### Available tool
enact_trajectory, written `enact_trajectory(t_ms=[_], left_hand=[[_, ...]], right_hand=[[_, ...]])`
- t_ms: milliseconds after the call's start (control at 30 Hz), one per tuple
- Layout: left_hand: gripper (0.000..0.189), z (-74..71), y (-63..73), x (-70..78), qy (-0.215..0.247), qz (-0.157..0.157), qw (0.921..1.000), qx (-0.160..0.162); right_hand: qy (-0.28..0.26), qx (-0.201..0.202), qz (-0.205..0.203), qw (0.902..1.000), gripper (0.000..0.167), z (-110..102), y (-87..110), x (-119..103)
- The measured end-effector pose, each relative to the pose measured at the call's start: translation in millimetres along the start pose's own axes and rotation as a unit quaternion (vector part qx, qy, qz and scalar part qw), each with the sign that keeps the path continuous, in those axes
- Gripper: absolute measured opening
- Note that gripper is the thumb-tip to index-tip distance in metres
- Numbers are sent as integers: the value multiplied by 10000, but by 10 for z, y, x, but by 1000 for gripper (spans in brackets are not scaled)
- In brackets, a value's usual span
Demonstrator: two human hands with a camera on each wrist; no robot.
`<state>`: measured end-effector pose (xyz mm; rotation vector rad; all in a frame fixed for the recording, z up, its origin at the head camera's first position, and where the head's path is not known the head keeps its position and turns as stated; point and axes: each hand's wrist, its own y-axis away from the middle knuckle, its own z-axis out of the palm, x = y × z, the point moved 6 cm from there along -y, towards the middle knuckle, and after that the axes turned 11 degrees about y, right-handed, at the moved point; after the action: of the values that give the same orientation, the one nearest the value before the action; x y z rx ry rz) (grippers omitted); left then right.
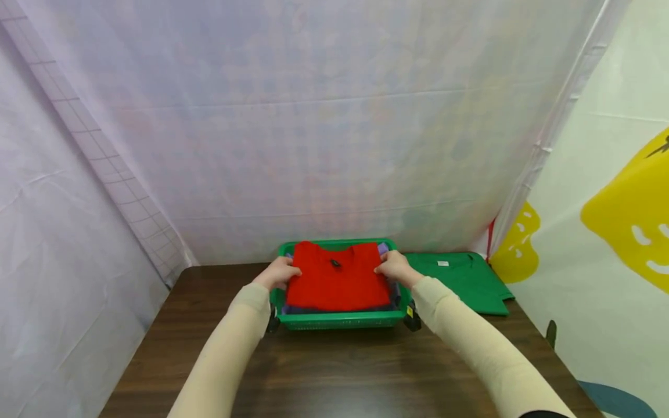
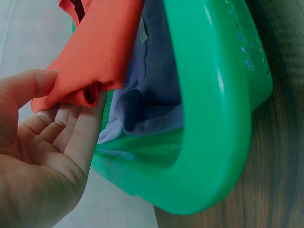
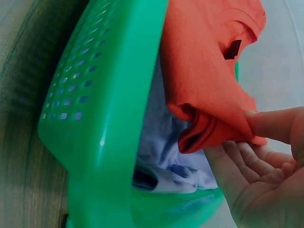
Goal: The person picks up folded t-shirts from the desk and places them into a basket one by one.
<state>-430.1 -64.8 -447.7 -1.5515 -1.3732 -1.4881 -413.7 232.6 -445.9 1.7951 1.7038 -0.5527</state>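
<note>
A folded red T-shirt (image 1: 340,281) with a dark neck label lies over the green plastic basket (image 1: 342,320) in the head view. My left hand (image 1: 278,273) grips its left edge, thumb on top and fingers beneath, as the left wrist view shows of the folded cloth (image 2: 102,52). On the opposite edge my right hand (image 1: 398,268) pinches the shirt the same way; its layered fold (image 3: 204,118) shows in the right wrist view. Under the red shirt, a purple-grey garment (image 2: 156,71) lies inside the basket.
A folded green shirt (image 1: 465,281) with a white label lies on the dark wooden table (image 1: 345,371), right of the basket. Behind the table hangs a pale curtain (image 1: 334,145). A white sheet with yellow smiling shapes (image 1: 632,215) hangs at the right.
</note>
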Motion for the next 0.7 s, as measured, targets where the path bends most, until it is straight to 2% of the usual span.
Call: enact_trajectory(t_ms=[367,700], left_hand=[[25,102,-105,-73,145,-81,9999,-41],[27,180,-92,-67,-303,-57,9995,26]], right_hand=[[124,88,-121,9998,45,81,-28,50],[441,241,-265,9984,47,121,-51,33]])
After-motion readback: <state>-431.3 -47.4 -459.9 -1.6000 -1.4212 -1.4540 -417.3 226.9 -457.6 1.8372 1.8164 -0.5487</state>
